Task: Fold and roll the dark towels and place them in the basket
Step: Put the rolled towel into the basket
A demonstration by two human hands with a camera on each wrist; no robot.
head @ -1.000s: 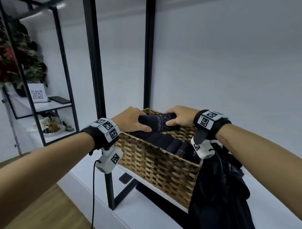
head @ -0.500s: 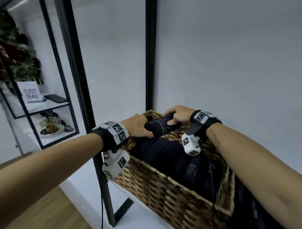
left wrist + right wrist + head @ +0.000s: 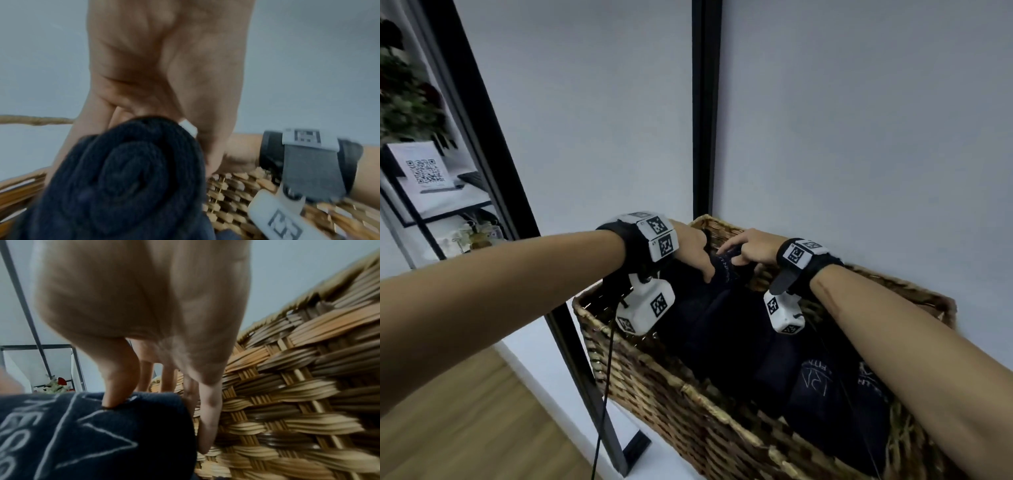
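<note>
Fingers (image 3: 703, 270) of the left hand (image 3: 693, 251) are curling over one end of a rolled dark towel (image 3: 726, 270), and the right hand (image 3: 751, 250) is gripping the other end. Seen from the head view, the roll is sitting at the far corner of the wicker basket (image 3: 688, 394), partly below the rim, behind a row of other rolled towels (image 3: 784, 363) packed along the basket's length. A black frame post (image 3: 705, 109) is standing just behind that far corner.

From the left wrist view, the left hand (image 3: 164, 65) is holding the roll's end (image 3: 123, 178) from above; the spiral is looking tight and even, with the basket's woven wall (image 3: 230, 194) just beside it. Whether the fingertips are tucked under the roll cannot be told.

From the right wrist view, the thumb (image 3: 117, 386) of the right hand (image 3: 144, 296) is pressing into the top of the rolled towel's (image 3: 92, 434) printed face, while the other fingers (image 3: 207, 426) are reaching down between the roll's end and the basket wall (image 3: 287, 402).

Judgement: the step in hand is seating this roll in the remaining gap. To do it well, both ends should go down level, with inward pressure kept on until the neighbouring roll and the end wall are bracing it; the right fingers should slide out upward along the wicker, not sideways, lest the outer layer be dragged loose. The loose edge would best be lying underneath.
</note>
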